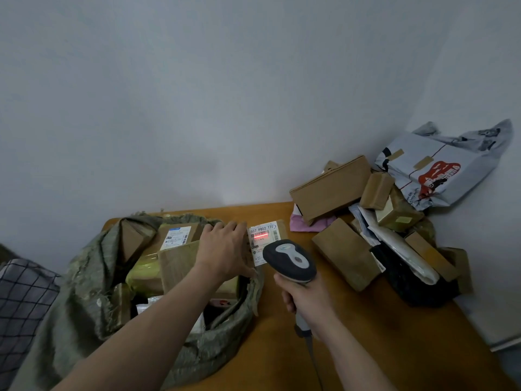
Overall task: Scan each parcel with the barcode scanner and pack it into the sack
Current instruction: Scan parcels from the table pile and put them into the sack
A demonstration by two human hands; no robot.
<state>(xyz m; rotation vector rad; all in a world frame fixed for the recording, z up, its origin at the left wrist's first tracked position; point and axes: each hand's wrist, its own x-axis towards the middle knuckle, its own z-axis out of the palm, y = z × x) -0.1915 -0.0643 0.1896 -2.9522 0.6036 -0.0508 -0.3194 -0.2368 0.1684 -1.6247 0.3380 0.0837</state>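
The left hand [225, 249] grips a small cardboard parcel [282, 229] by its left end. Its fingers are hooked over the top edge and the thumb is underneath, so the box stands tilted up just beside the right rim of the sack [84, 292]. Its white label [262, 231] faces the barcode scanner [290, 259], and a red scan line lies across the bars. The right hand [307, 303] is wrapped firmly around the scanner's grey handle, with the dark, rounded head close to the label. The parcel looks light and stiff, with dry, matte cardboard that one hand should hold easily. The glossy label looks slicker, so the bare edges and ends are the better places to grip, which also leaves the barcode uncovered. The sack is coarse, olive woven fabric, slumped and open, and already holds several brown boxes. Well apart on the orange-brown table [366, 334] sits a loose pile of parcels [332, 187], boxes and soft plastic bags, with a printed poly mailer [439, 170] leaning on the wall.
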